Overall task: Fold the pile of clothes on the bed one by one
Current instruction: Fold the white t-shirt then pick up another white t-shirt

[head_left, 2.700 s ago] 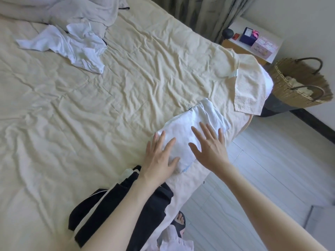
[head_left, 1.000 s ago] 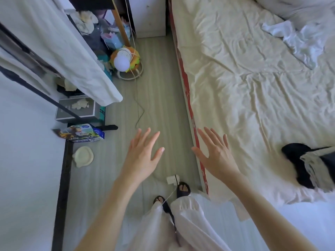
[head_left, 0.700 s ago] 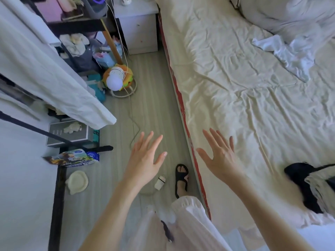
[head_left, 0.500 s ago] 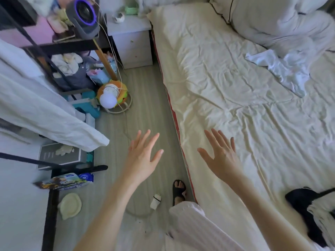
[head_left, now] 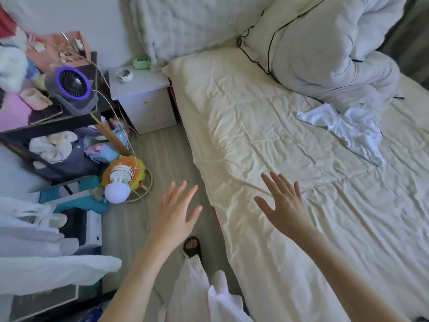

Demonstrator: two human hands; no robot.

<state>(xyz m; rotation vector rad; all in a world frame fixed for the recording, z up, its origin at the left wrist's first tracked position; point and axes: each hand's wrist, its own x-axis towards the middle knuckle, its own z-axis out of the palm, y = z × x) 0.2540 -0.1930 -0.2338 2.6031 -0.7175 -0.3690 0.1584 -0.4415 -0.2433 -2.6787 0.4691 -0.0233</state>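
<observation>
Nearest the camera, a person's pale trousers (head_left: 197, 291) and one sandalled foot (head_left: 191, 247) are showing on the wooden floor (head_left: 162, 156) beside the bed (head_left: 243, 140). Both forearms are reaching forward. The left hand (head_left: 178, 212) is hanging over the floor with its grip wide, fingers spread and straight, holding nothing. The right hand (head_left: 284, 204) is hanging over the near left edge of the bed, its grip likewise wide and empty.

Progress, as judged from this view: no folded garment is showing in the frame, so what is already done cannot be told. One crumpled white garment (head_left: 348, 129) is lying unfolded on the cream sheet, which suggests at least this piece is left to fold.

That garment is lying far and to the right of both hands, well apart from either grip, just beside the grey bedding heap (head_left: 325, 54) at the far right; whether it is touching the heap cannot be told. The right hand is the closer of the two.

At the far left, a small nightstand (head_left: 141, 98) is standing against the bed, beside a cluttered shelf carrying a purple-ringed fan (head_left: 72, 88).
</observation>
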